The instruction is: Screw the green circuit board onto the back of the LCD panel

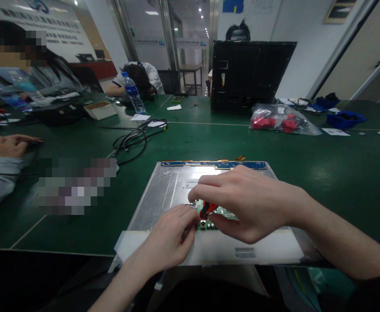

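A display panel (152,197) lies back side up at the front edge of the table, its silver metal plate facing me. On it sits a green circuit board (211,225), partly covered by my hands. My right hand (238,203) is closed around the red and black handle of what looks like a screwdriver (208,209), held over the board; its tip is hidden. My left hand (172,234) rests at the board's left side with fingers curled together, close to a small wire connector (192,205). What its fingertips hold is hidden. A narrow blue circuit strip (190,164) runs along the panel's far edge.
Black cables (138,136) lie coiled beyond the panel. A large black screen (248,76) stands at the back, beside a plastic bag of red parts (280,121). A water bottle (133,93) stands at the back left. Another person's hand (6,146) rests at the left.
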`<state>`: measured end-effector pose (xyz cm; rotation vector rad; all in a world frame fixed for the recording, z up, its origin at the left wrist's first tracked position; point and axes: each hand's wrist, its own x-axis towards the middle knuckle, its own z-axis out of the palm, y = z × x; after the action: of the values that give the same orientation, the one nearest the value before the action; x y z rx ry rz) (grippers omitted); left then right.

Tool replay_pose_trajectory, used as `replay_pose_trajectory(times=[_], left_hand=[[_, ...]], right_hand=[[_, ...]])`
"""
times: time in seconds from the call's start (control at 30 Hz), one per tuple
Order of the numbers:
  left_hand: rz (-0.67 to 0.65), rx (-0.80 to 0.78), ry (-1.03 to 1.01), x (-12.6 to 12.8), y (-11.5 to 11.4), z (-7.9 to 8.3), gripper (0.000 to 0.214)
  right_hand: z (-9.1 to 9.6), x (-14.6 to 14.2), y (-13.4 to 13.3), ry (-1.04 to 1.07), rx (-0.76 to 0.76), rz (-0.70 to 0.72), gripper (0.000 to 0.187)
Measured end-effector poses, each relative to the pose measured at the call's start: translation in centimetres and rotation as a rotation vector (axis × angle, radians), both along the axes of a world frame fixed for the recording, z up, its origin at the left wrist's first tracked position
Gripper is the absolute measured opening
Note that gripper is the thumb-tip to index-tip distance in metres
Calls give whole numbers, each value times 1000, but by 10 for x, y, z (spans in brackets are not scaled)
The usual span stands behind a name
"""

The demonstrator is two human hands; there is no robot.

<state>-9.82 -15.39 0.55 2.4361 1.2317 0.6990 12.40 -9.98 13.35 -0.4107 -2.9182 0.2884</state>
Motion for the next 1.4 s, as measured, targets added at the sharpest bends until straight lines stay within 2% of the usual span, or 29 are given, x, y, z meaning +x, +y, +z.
replay_pose_trajectory(times=[0.27, 0.53, 0.77, 1.0, 1.27, 1.4], left_hand=[[-6, -5, -7, 0, 0, 3, 16], [-6, 3, -4, -1, -2, 1, 14], [-3, -2, 2, 0, -1, 1, 16], [-5, -7, -6, 0, -1, 1, 14], [-2, -14, -8, -1, -1, 0, 15], [-2, -1, -14, -1, -1, -2, 14]], right_hand=[[-1, -4, 1, -35, 11, -54, 16], [0, -1, -1, -18, -10, 1, 26], [-3, -4, 1, -46, 15, -72, 16], [-2, -1, 1, -6, -5, -3, 21], [-6, -8, 2, -36, 25, -65, 17], [-6, -7, 2, -24, 2, -37, 18]])
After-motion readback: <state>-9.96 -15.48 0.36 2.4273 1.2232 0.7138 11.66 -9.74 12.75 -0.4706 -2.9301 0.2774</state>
